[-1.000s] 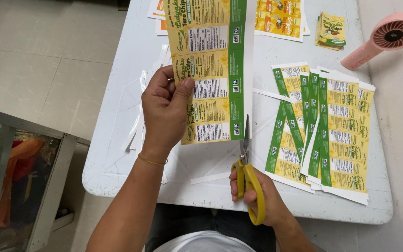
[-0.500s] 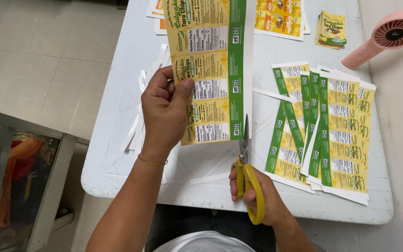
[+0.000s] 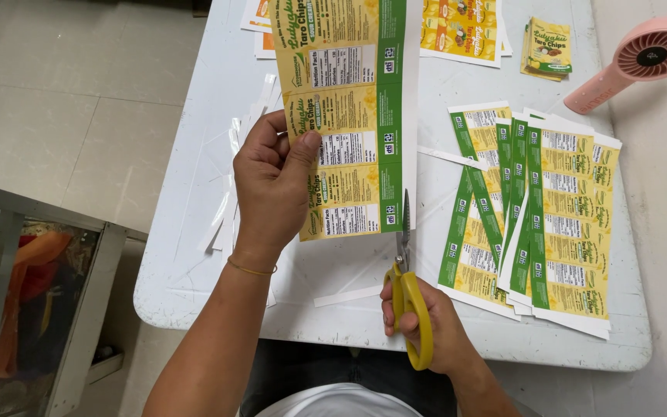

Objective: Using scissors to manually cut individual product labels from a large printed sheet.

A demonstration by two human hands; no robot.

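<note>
My left hand [image 3: 272, 185] grips the left edge of a long yellow and green printed label sheet [image 3: 349, 116], held upright above the white table [image 3: 194, 262]. My right hand [image 3: 426, 328] holds yellow-handled scissors [image 3: 408, 301]. Their blades point up along the sheet's right green edge, at its white margin near the bottom corner.
A fanned stack of cut label strips [image 3: 550, 216] lies to the right of the scissors. Thin white paper trimmings [image 3: 233, 193] lie left of my hand and one below [image 3: 347, 295]. A pink hand fan [image 3: 642, 58], small cut labels [image 3: 547, 48] and more sheets [image 3: 461, 27] sit at the far side.
The scissors have crept slightly up along the sheet's right edge; the left hand and the sheet have barely moved.
</note>
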